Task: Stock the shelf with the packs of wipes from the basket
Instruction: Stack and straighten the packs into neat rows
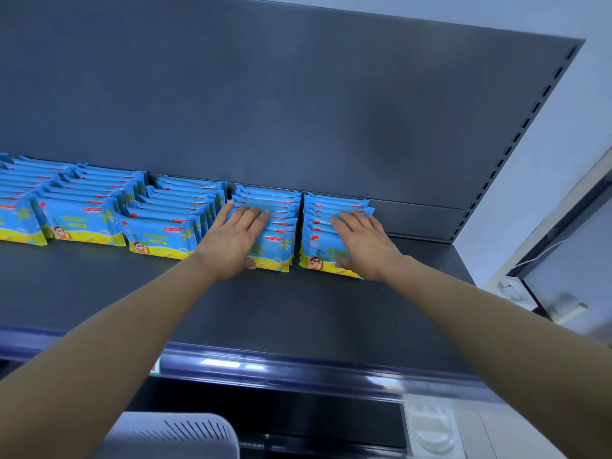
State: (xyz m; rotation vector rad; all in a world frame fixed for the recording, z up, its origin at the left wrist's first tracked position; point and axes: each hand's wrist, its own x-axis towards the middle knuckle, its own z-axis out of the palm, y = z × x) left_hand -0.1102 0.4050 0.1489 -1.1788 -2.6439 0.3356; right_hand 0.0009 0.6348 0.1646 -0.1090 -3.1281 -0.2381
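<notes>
Several rows of blue and yellow wipes packs (86, 220) stand upright along the back of a dark grey shelf (298, 313). My left hand (236, 238) lies with straight fingers across the tops of the second row from the right (281, 226), its thumb against the front pack. In the same way my right hand (362, 243) rests flat on the rightmost row (318, 236), thumb at the front pack's lower edge. A light grey basket (172, 432) shows its rim at the bottom left; what it holds is hidden.
The shelf's back panel (298, 111) rises behind the rows. Bare shelf runs to the right of the last row up to a slotted upright (516, 137). A glossy blue price rail (298, 364) edges the shelf front. A glass-fronted unit (563, 260) stands at the right.
</notes>
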